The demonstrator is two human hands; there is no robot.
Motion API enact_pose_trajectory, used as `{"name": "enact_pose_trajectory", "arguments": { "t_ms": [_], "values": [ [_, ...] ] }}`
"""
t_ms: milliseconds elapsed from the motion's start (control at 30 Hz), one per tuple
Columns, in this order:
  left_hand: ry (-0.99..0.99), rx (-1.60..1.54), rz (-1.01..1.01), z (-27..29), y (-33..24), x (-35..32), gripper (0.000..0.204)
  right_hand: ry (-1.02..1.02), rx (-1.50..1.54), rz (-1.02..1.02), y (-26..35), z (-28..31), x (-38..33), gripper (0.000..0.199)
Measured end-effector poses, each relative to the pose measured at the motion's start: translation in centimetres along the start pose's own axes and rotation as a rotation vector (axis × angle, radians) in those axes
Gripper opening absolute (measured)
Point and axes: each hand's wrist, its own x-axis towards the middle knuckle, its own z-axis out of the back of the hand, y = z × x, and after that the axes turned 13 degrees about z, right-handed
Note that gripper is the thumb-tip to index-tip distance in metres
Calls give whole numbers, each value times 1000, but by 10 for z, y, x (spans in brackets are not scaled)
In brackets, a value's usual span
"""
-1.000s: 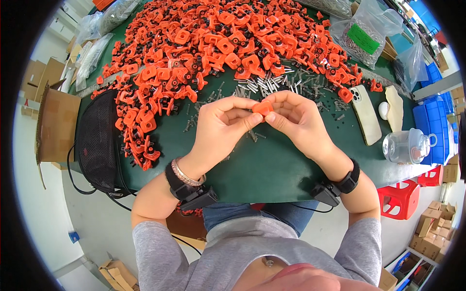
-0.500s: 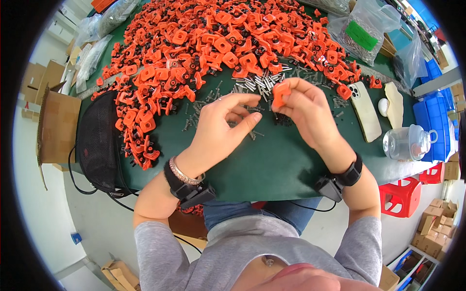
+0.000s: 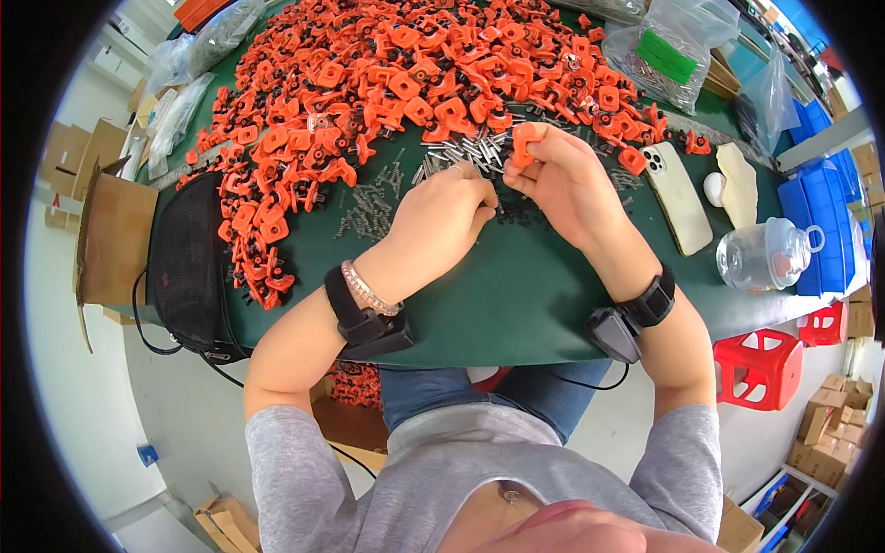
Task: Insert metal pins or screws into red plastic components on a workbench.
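Between the thumb and fingers of my right hand is an orange plastic part, raised over the table. My left hand is bent down at the near edge of a pile of silver metal pins. Its fingers are curled together, and whatever lies between them is hidden. Small springs are scattered to the left of this hand. Tiny black pieces lie between my two hands. Beyond them spreads a large heap of orange parts with black fittings.
On the right of the green table lie a phone, a white round object and a clear plastic jug. Blue bins stand past them. A black mesh bag sits at left; a bag of metal pieces lies at far right.
My left hand has gone from hovering with fingers apart to bending down at the metal pins, fingers curled. My right hand still holds the orange part. The whole view has shifted slightly.
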Motion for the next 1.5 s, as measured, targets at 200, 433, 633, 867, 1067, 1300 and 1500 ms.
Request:
{"name": "enact_pose_trajectory", "arguments": {
  "t_ms": [200,433,633,867,1067,1300,1500],
  "values": [
    [59,85,12,-2,-4,7,8,-10,-13,-19,0,0,1,11],
    [84,135,-14,-1,-7,7,7,6,-18,-43,-1,0,0,11],
    [118,161,27,0,-3,5,7,1,-25,-46,-2,-1,2,12],
    [181,-949,326,39,3,1,13,205,191,-100,2,1,2,12],
    [454,-1489,415,35,5,-10,16,340,220,-137,0,-13,-9,14],
    [405,-1492,361,32,6,-12,13,328,176,-143,2,-14,-10,15],
    [342,-1445,337,31,18,-13,13,335,131,-149,3,-19,-12,16]
  ]
}}
